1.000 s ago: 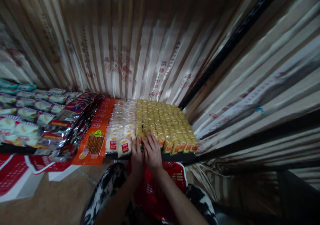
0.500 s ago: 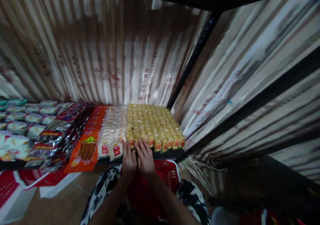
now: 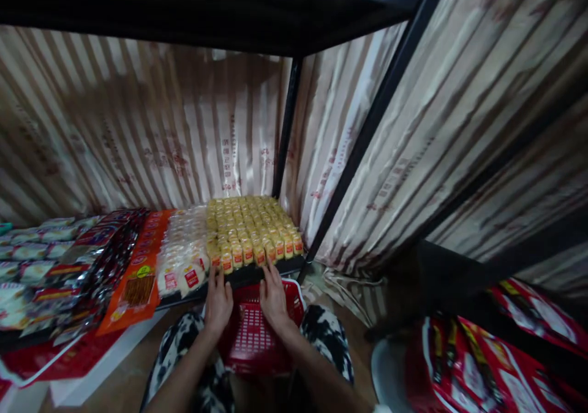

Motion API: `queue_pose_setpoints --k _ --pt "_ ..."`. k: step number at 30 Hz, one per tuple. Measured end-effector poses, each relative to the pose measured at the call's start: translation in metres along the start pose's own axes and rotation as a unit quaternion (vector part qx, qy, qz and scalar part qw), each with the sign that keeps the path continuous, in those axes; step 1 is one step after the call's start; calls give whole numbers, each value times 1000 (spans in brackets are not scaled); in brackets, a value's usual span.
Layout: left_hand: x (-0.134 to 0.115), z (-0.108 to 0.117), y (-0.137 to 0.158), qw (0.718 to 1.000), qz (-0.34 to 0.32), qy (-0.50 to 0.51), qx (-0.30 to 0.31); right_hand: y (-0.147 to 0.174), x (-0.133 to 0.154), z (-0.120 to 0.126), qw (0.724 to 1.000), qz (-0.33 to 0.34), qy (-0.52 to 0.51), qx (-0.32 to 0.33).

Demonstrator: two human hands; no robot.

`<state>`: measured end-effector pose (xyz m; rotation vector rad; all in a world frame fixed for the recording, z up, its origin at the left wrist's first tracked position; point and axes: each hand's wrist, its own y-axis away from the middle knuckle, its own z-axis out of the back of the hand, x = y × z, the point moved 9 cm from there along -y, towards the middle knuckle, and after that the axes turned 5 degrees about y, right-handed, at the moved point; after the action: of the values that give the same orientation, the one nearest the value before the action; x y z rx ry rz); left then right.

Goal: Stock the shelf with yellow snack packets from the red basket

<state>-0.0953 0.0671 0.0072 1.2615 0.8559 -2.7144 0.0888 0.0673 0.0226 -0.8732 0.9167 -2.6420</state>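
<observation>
Rows of small yellow wrapped snack packets (image 3: 255, 226) with red labels stand close together on the dark shelf. My left hand (image 3: 218, 301) is at the front left corner of these rows, fingers stretched out, the tips at the end packets. My right hand (image 3: 274, 296) lies farther right along the same front row, fingers extended and tips against the packets' lower fronts. Neither hand grips anything. Left of the yellow rows sit clear-wrapped pale packets (image 3: 190, 278) with red labels. Below my hands, between my knees, a red plastic basket (image 3: 257, 336) shows its slotted bottom.
Orange snack bags (image 3: 138, 284), dark shiny pouches (image 3: 98, 260) and white packets (image 3: 34, 272) fill the shelf to the left. A black shelf post (image 3: 353, 155) and striped cloth (image 3: 239, 131) enclose the corner. Red packages (image 3: 487, 364) lie at lower right.
My hands were close together at the yellow rows' front; now they are apart, the right one farther along. The front row looks straighter. The view has turned right, showing more of the basket.
</observation>
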Motion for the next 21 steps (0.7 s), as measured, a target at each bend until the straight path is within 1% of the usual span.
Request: queue_pose_setpoints --k 3,6,9,12,15,17,19,21 --pt "-9 -2 5 1000 -7 -13 17 3 -19 12 999 -33 -4 -27" --pt "-18 -1 12 1000 -12 -8 26 9 -30 17 998 -49 -10 -29" --pt "-23 1 18 999 6 -12 44 19 -39 18 996 -83 -18 -11" --pt "-22 6 23 997 26 -17 68 30 -45 17 993 -115 -28 15" --pt "-16 20 24 997 37 -23 66 41 -48 18 991 -126 -37 31" --pt "-11 33 25 998 40 -26 51 50 -53 15 989 -138 -37 45" --pt "-6 48 27 998 41 -31 35 61 -62 10 985 -157 -30 59" --pt "-1 61 30 998 44 -36 24 74 -76 7 981 -187 -5 58"
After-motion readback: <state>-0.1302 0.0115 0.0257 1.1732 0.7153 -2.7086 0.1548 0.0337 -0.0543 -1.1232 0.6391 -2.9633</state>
